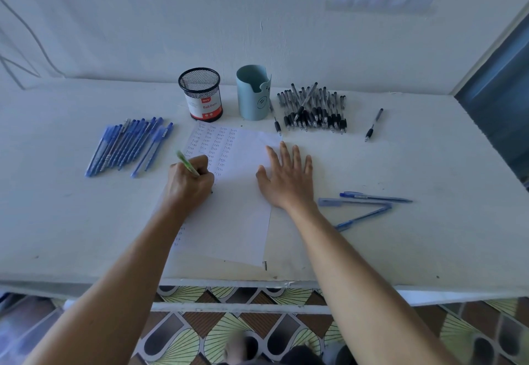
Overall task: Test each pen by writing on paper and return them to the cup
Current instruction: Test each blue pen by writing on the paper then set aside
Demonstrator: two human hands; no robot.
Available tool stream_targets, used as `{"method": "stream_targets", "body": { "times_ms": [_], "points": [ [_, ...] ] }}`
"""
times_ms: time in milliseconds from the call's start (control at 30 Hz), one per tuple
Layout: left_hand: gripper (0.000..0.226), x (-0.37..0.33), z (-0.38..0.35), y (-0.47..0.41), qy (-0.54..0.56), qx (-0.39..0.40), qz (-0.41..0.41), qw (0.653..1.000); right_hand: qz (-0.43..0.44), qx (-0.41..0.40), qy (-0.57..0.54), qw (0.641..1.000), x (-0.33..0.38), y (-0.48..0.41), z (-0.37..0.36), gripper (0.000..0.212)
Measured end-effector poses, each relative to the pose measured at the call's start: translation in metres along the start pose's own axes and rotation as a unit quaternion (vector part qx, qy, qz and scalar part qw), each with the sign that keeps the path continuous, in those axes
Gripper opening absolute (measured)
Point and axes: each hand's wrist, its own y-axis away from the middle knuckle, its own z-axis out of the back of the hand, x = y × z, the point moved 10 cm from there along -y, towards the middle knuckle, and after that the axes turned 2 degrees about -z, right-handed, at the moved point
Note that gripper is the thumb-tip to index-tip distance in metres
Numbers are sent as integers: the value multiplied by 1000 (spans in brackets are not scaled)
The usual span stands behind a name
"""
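Slanted green pen (186,163) on paper (237,210)

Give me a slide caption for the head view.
Left hand grips a green pen tip-down on the paper while the flat right hand rests on it.

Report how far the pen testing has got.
Done: columns of "test" mark the paper. In hand: left hand writes with a green pen; right hand presses the paper flat. Left: mesh cup and blue cup show no pens; blue pens and black pens lie outside.

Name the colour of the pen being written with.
The pen is light green; head view shows it.
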Motion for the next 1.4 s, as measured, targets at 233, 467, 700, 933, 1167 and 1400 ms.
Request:
{"method": "stream_targets", "body": {
  "times_ms": [233,467,700,933,1167,1400],
  "points": [
    [38,-6,1,1,8,0,7,1000,-3,18,12,1000,1,-1,-3,86],
    [37,-5,-1,2,12,8,18,1000,-6,10,21,1000,1,-2,-2,93],
    [30,5,9,-2,51,-29,67,996,-14,12,3,1000,0,-3,1,94],
    [20,5,11,-10,164,-1,89,983,-8,0,-65,998,0,-2,8,94],
    [16,-57,-22,8,163,85,21,983,-10,-111,-377,920,-26,27,54,72],
    [41,-139,-94,89,74,205,-31,975,-22,-148,-472,869,-96,127,84,38]
  ]
}}
